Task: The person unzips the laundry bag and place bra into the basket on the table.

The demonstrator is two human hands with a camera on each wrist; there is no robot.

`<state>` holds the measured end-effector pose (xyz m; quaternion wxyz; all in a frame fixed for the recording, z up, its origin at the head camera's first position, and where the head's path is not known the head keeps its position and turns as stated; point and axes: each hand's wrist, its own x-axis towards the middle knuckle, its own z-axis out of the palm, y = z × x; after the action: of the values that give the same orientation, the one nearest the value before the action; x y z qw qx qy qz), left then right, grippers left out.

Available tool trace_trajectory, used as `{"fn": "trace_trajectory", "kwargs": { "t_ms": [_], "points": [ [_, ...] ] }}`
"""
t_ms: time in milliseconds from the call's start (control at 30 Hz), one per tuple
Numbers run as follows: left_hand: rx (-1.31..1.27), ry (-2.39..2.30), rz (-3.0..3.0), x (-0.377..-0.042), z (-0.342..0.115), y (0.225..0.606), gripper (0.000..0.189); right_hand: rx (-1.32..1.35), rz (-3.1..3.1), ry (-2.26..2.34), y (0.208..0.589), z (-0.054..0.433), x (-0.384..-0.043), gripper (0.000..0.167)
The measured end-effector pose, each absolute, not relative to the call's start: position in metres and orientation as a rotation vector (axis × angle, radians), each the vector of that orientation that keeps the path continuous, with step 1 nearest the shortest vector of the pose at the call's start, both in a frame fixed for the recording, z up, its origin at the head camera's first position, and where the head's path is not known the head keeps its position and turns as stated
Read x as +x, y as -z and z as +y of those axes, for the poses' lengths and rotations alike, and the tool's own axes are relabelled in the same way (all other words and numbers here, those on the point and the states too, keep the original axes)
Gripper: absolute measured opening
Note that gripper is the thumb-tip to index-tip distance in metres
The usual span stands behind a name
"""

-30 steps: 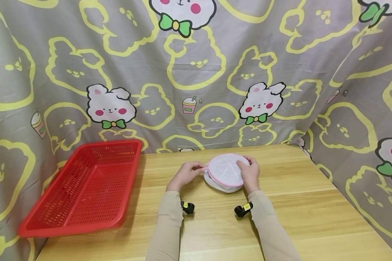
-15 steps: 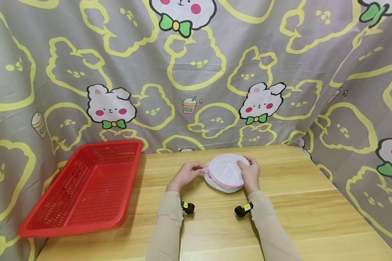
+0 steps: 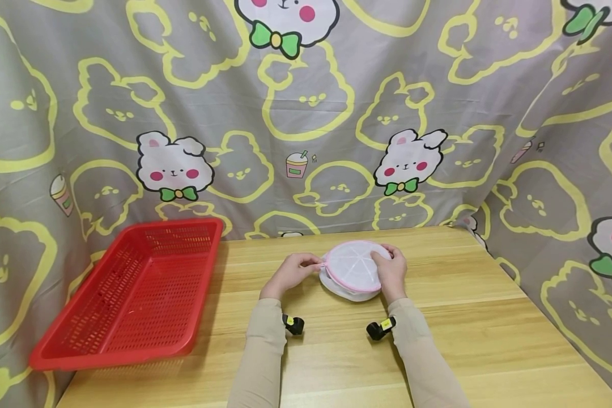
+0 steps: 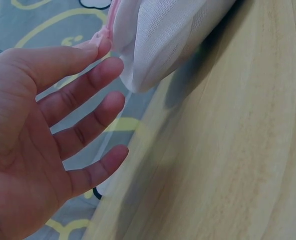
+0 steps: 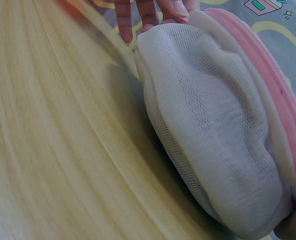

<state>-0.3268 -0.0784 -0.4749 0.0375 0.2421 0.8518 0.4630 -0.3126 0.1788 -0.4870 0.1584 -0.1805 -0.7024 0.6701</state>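
Bag (image 4: pixel 160 42): upper edge clipped it, left wrist view.
Right hand (image 5: pixel 295 225): lower right corner clipped it, right wrist view.

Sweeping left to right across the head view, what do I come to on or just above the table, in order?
Red basket → left hand → white mesh bag with pink trim → right hand, its thumb lapping over the bag's right edge.
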Motion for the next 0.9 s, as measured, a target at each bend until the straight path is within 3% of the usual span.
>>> {"fn": "trace_trajectory", "kwargs": {
  "t_ms": [900],
  "points": [
    [0.760, -1.418, 2.575, -0.3241, -0.0757, 0.4724, 0.013, -0.530, -1.995, -1.904, 0.4888, 0.1814, -0.3157, 0.043]
  ]
}}
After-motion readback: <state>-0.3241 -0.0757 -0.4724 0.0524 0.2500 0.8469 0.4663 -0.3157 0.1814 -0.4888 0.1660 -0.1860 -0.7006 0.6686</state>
